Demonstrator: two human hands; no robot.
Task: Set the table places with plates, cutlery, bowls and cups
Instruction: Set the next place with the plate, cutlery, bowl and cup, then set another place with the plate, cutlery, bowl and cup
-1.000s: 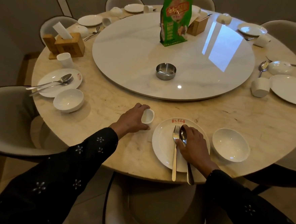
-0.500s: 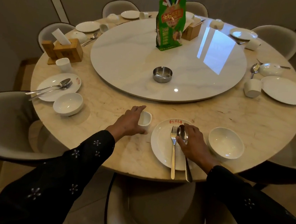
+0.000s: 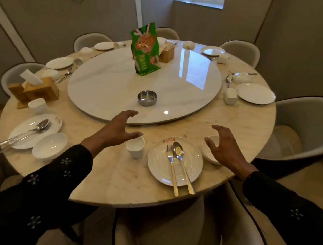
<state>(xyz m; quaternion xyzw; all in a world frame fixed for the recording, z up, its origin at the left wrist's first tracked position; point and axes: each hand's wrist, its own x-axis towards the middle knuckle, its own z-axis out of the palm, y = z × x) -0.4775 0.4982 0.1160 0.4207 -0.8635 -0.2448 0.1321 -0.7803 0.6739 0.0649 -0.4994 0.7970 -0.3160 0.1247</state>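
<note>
Near place setting. Plate [image 3: 175, 161] at the table [image 3: 114, 176] edge carries fork [image 3: 171, 167] and spoon [image 3: 180, 162]; cup [image 3: 135, 146] just left, bowl [image 3: 210, 150] right, partly hidden. Left hand [image 3: 116, 131] and right hand [image 3: 226, 146] hover spread wide, holding nothing. The glazed ware is probably rigid, slick and chippable: grasp rims or the cup wall.

A restaurant's private dining room: a large round marble table [image 3: 99, 177] carries a lazy Susan [image 3: 177, 96] with a steel ashtray [image 3: 147, 97], ringed by padded chairs [image 3: 307, 125], repeated white place settings and wooden tissue boxes [image 3: 41, 92].
</note>
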